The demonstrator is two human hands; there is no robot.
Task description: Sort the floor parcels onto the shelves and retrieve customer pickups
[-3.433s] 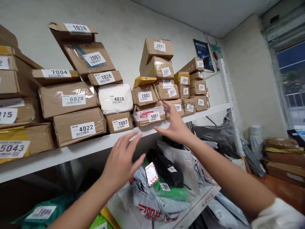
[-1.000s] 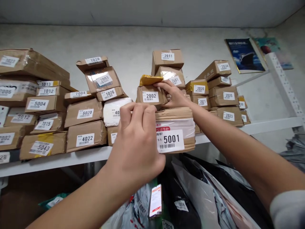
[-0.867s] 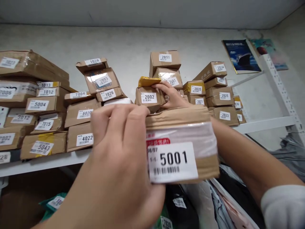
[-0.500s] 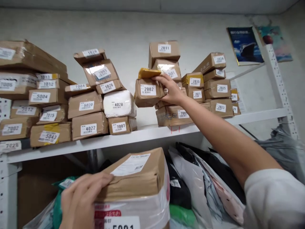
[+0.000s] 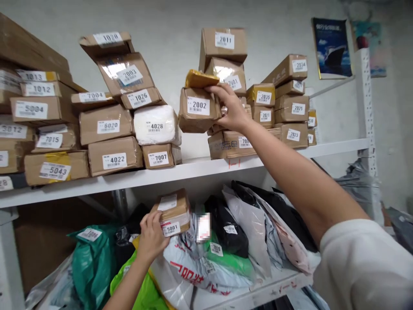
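Note:
My left hand (image 5: 151, 237) grips a small brown box labelled 5001 (image 5: 172, 213), low over the soft mail bags on the lower shelf. My right hand (image 5: 230, 107) reaches up to the upper white shelf (image 5: 193, 170), fingers curled on the side of the brown box labelled 2002 (image 5: 198, 110), which hangs tilted over a gap on the shelf. A yellow padded packet (image 5: 200, 79) lies on top of box 2002. Boxes 2011 (image 5: 224, 43) and 2001 (image 5: 229, 75) are stacked just behind my right hand.
Many labelled cardboard boxes fill the upper shelf: 4022 (image 5: 114, 157), 7007 (image 5: 159, 156), a white parcel 4028 (image 5: 156, 125), and a stack at right (image 5: 290, 103). Plastic mail bags (image 5: 219, 249) in green, black and grey crowd the lower shelf. A shelf upright (image 5: 366, 107) stands at right.
My left hand pulled box 5001 out from under box 2002 and brought it down to the lower shelf. My right hand stayed on box 2002, holding it up.

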